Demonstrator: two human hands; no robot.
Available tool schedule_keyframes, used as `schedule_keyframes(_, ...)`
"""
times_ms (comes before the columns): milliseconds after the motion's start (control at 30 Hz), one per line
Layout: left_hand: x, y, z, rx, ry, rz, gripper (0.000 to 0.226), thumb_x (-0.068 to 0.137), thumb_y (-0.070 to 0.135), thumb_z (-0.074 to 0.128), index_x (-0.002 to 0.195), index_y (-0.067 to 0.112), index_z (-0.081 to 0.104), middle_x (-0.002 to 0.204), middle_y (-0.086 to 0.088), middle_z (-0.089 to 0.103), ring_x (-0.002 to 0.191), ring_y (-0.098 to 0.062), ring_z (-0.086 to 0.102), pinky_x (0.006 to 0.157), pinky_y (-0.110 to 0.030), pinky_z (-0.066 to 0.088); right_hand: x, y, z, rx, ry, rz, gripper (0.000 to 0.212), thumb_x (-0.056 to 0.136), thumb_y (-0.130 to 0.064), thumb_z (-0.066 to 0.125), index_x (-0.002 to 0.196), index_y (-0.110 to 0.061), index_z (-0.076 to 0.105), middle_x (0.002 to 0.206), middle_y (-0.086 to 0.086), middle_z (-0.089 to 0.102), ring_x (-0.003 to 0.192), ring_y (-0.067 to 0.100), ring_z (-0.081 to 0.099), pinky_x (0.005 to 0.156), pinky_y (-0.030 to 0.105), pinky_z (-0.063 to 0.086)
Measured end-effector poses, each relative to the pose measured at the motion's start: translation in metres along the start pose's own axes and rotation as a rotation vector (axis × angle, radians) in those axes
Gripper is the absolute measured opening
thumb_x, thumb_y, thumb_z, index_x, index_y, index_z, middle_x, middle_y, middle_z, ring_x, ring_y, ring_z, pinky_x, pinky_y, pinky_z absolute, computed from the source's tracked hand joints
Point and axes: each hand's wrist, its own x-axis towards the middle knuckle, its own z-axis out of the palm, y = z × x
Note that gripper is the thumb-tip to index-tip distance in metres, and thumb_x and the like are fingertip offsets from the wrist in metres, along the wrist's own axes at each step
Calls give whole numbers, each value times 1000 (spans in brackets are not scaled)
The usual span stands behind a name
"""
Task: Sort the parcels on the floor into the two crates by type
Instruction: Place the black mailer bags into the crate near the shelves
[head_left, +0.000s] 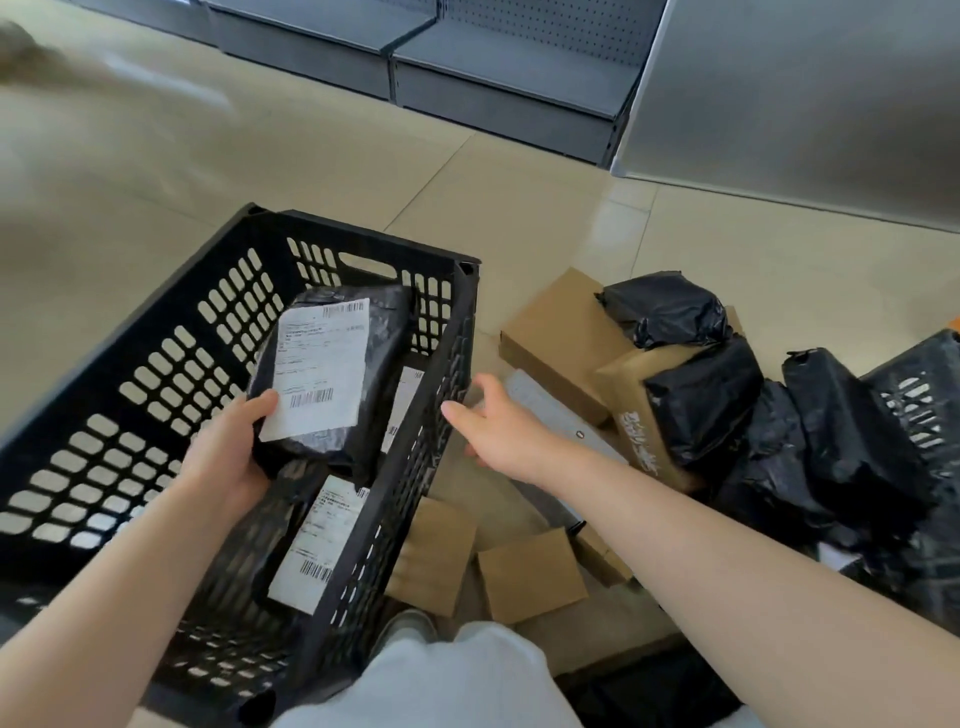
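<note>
1. Fingers of my left hand (223, 457) curl round the near end of a black bagged parcel (337, 374), held label-up over the black crate (130, 364).
2. My right hand (498, 431) hangs spread and empty just past the crate's right wall.
3. Beyond it, cardboard boxes (561, 332) and black bags (701, 410) lie heaped on the floor (311, 166).
4. More labelled bags (317, 540) lie inside the crate.

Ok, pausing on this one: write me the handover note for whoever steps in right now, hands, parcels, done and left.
Left hand grips a black bag parcel over the black crate.
Right hand is open, holding nothing, over the floor pile.
Done: at least two labelled bag parcels lie in that crate.
Left: cardboard boxes and more black bags wait on the floor; the second crate shows at the right edge.
</note>
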Motion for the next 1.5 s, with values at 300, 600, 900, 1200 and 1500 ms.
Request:
schedule_keyframes(300, 48, -6, -65, 276, 295, 138, 38, 99, 13, 51, 137, 15, 55, 120, -8, 63, 106, -25, 61, 91, -40, 51, 1, -31, 46, -301, -13, 9, 69, 100, -55, 44, 145, -6, 23, 105, 7, 63, 91, 27, 63, 72, 37, 54)
schedule_keyframes(600, 77, -25, -112, 795, 486, 64, 38, 98, 6, 43, 133, 5, 57, 125, -25, 58, 109, -43, 55, 91, -42, 47, 6, -28, 48, -488, 13, 1, 57, 102, -45, 47, 134, -4, 26, 80, 6, 61, 79, 30, 68, 60, 36, 46)
schedule_keyframes(900, 99, -46, -115, 984, 372, -87, 42, 94, 4, 45, 136, 3, 54, 128, -27, 57, 116, -44, 53, 98, -46, 45, 8, -23, 51, -414, -5, -9, 55, 101, -47, 49, 134, -8, 28, 85, 7, 63, 77, 28, 66, 62, 39, 51)
schedule_keyframes(1200, 106, -67, -112, 1172, 290, -183, 99, 75, 31, 81, 151, 11, 21, 140, -21, 47, 129, -42, 43, 109, -51, 36, 12, -19, 50, -392, -9, -18, 65, 99, -50, 50, 144, -12, 23, 116, 8, 63, 95, 29, 64, 84, 49, 57)
schedule_keyframes(1500, 107, -90, -102, 1427, 264, -150, 99, 80, 33, 77, 155, 21, 13, 150, -17, 28, 134, -42, 33, 109, -50, 35, 14, -21, 48, -320, -12, -33, 55, 97, -47, 56, 133, -11, 34, 119, 5, 62, 103, 27, 62, 89, 48, 55)
